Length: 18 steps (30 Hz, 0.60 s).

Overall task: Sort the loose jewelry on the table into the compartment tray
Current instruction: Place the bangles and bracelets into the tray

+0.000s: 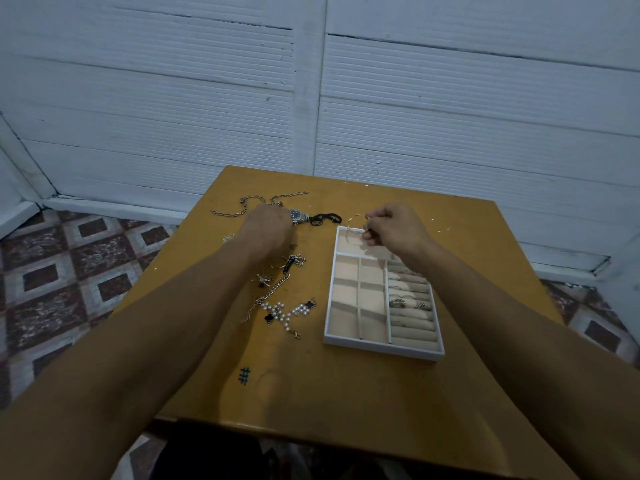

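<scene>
A white compartment tray (329,299) with beige lining lies on the right half of the wooden table (346,393); several rings (408,303) sit in its ring rolls. My right hand (391,225) pinches a thin gold bangle (351,221) above the tray's far compartment. My left hand (268,225) is curled over the jewelry beside a watch (298,215); what its fingers hold is hidden. Loose pieces lie left of the tray: a pearl bracelet with black clovers (287,311), a silver chain (266,296), a long link chain (249,204) and a black cord (325,218).
The table stands against a white slatted wall (311,98). Patterned floor tiles (69,271) show to the left and right. A blue hash mark (244,375) is drawn on the near tabletop. A small earring (228,238) lies near the left edge.
</scene>
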Motion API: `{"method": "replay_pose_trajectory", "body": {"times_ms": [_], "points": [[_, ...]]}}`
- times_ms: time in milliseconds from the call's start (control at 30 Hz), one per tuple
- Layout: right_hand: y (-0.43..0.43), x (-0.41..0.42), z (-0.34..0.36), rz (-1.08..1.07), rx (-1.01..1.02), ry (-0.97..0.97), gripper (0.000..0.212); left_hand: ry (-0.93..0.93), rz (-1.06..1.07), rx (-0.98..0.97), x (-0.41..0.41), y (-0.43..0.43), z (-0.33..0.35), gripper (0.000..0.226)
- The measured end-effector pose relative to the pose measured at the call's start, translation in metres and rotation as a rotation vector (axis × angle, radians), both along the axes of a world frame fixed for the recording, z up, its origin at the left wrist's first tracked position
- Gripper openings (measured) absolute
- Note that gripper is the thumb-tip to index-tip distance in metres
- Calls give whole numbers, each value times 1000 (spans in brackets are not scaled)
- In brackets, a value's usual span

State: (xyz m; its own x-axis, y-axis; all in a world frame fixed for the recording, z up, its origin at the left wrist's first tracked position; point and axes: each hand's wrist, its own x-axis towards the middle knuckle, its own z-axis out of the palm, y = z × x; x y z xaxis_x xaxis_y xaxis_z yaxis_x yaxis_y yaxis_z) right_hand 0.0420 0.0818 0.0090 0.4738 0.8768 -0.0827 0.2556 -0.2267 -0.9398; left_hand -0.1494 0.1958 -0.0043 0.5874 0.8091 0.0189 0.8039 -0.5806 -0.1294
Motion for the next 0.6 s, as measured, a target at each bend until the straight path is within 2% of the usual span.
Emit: {"method": "replay_pose_trajectory", "body": {"times_ms": [267,500,600], "points": [[-9,2,1,16,-3,3,15,-180,-70,-173,-3,-9,-1,27],[-20,22,6,6,-7,16,10,-254,-104,-195,-2,-6,3,21],[-28,33,10,7,-20,-7,12,-362,-103,-244,-1,-9,9,23]]}}
